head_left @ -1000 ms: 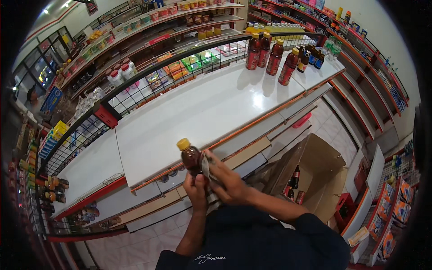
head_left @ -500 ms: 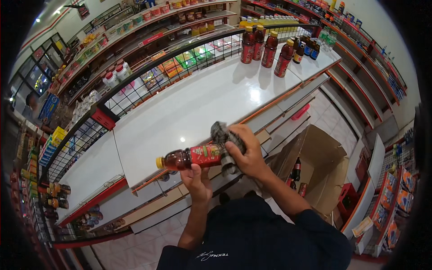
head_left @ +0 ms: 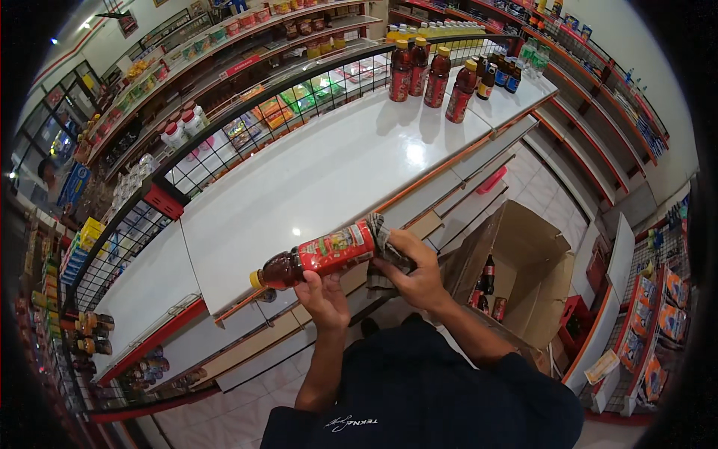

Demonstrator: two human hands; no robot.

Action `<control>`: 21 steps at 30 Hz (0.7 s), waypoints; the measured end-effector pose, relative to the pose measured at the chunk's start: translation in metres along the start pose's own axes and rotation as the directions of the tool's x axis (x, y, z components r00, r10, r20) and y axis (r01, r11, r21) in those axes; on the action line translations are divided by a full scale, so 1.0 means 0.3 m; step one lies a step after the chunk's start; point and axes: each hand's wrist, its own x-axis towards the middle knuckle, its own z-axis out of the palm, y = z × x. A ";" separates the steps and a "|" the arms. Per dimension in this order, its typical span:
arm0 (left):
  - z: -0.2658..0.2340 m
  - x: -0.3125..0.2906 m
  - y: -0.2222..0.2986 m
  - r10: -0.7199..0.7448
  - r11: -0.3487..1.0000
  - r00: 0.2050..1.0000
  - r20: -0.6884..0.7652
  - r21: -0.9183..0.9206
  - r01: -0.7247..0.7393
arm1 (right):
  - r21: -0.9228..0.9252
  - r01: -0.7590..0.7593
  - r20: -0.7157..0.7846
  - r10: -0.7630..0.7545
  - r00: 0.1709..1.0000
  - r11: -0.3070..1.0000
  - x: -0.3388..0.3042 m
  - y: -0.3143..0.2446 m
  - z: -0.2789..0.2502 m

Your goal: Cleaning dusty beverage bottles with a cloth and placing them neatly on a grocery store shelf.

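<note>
Head view: left hand (head_left: 326, 301) holds bottle (head_left: 335, 251), right hand (head_left: 417, 272) grips cloth (head_left: 380, 232), apparently wiping its base; next likely calls for standing it upright.

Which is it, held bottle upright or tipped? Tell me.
Tipped: the bottle lies nearly sideways in the left hand, yellow cap pointing left.

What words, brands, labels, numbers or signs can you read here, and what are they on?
I won't copy out wording, but print shows here:
Dark shirt: white lettering.
Held bottle: red label, print too small to read.
Standing red-labelled bottles: too small to read.
Shelf sign, packets: too small to read.
</note>
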 end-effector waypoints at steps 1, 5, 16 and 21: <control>0.002 -0.006 0.003 0.007 1.000 1.000 -0.003 -0.002 -0.007 | 0.019 -0.014 0.046 0.013 0.999 1.000 0.001 -0.010 -0.014; -0.013 -0.015 0.010 -0.025 0.999 0.999 0.024 -0.037 0.026 | 0.602 -0.419 0.053 0.490 0.870 0.680 0.006 -0.039 -0.038; -0.047 0.014 0.058 -0.152 0.988 0.979 0.135 0.024 0.150 | 0.028 0.176 0.315 -0.176 0.933 0.984 0.038 -0.049 0.035; -0.016 0.032 0.115 -0.182 0.983 0.963 0.200 0.039 0.178 | 0.193 -0.160 0.251 0.109 0.962 0.968 -0.013 -0.011 0.040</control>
